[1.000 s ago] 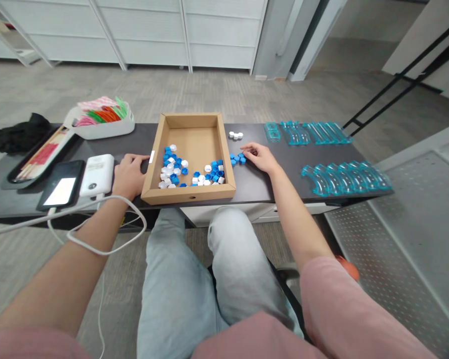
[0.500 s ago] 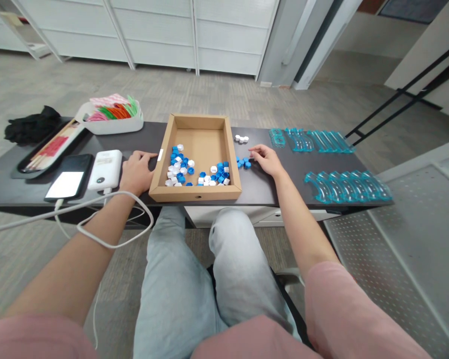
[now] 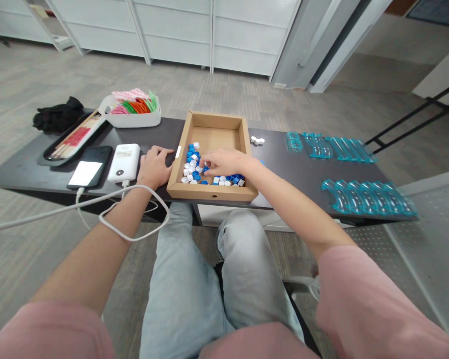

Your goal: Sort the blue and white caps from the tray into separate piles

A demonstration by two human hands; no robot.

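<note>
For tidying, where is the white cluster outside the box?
Head view: the white cluster lies on the table, just right of the box, left of the teal pieces.

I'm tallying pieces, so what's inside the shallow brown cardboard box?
Small blue and white hexagonal pieces lie toward the near side of the box. The bare right hand covers the middle; whatever lies beneath cannot be seen, so a full count isn't possible.

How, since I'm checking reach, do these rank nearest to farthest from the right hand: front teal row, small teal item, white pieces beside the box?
1. White pieces, right of the box
2. Small teal item, farther right
3. Front teal row, far right
</note>
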